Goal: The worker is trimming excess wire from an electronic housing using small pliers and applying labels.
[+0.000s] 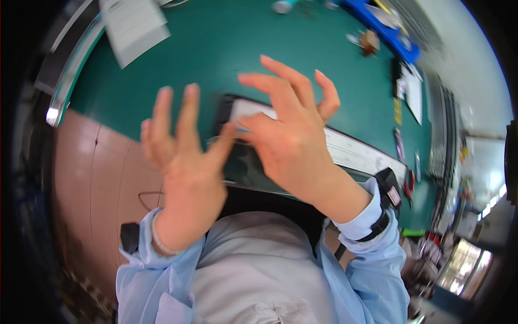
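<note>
My left hand (191, 167) and my right hand (294, 137) meet over the near edge of the bench, fingertips almost touching. On each, the thumb and forefinger appear to be pinched together while the other fingers spread upward. A tiny pale blue sliver (243, 129) shows at the right fingertips; motion blur hides what it is and whether the left fingertips hold it too. Beneath my hands lies a long dark-framed panel with a white strip (356, 151). My right hand covers part of it.
The green bench top (210, 43) carries white papers (135, 29) at the far left. A blue tray (377, 27) and a small brown block (369, 42) lie at the far right. Red-handled pliers (410, 183) rest by the right edge. Pinkish floor shows at left.
</note>
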`<action>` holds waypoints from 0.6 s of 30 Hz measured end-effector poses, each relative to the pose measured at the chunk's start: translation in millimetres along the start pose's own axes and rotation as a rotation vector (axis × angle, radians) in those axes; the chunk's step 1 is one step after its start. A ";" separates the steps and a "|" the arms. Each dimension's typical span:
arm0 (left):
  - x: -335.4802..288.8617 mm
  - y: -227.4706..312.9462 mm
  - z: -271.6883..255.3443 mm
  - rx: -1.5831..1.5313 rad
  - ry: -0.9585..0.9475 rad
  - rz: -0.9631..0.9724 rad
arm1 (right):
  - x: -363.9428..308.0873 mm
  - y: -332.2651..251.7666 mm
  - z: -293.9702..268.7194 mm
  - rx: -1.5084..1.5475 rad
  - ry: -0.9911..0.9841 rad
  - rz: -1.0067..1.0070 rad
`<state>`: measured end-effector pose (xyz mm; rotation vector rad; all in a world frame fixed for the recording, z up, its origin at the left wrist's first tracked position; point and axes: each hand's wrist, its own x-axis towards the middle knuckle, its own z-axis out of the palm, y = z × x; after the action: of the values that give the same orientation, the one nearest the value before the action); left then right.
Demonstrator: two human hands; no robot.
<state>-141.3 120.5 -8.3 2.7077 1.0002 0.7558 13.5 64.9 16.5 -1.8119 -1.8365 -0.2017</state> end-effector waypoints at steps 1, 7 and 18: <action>-0.7 -4.1 -0.4 0.021 0.017 0.012 | 2.4 -5.8 -16.3 -0.027 0.018 0.068; 10.4 -46.0 -4.9 0.108 0.076 0.087 | -47.8 81.5 -137.3 -0.322 0.090 0.262; 16.9 -65.1 -2.9 0.135 0.048 0.066 | -89.1 191.6 -125.3 0.091 -0.279 0.489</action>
<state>-168.6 181.1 -19.3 2.8631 1.0114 0.7951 226.6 -56.7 28.4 -2.2416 -1.4778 0.3253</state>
